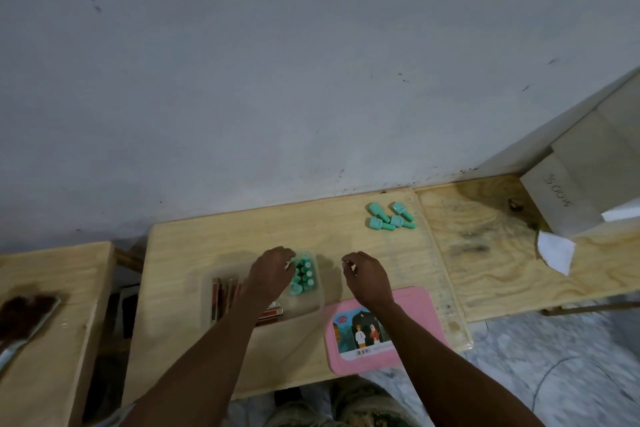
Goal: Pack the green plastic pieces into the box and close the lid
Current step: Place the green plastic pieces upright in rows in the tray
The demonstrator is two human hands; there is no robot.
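Light, stiff and smooth, the loose green pieces point(389, 217) beyond the clear box point(310, 305) should pinch easily by their narrow stems, judging by shape; the left hand point(270, 274) curls its fingers over packed ones, grip unclear, while the right hand point(367, 276) hovers beside the box, fingers loosely curled, empty.

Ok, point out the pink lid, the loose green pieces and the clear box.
pink lid point(417, 303): head view, bare upper right corner.
loose green pieces point(397, 220): head view, middle piece of cluster.
clear box point(308, 305): head view, bare floor, near right.
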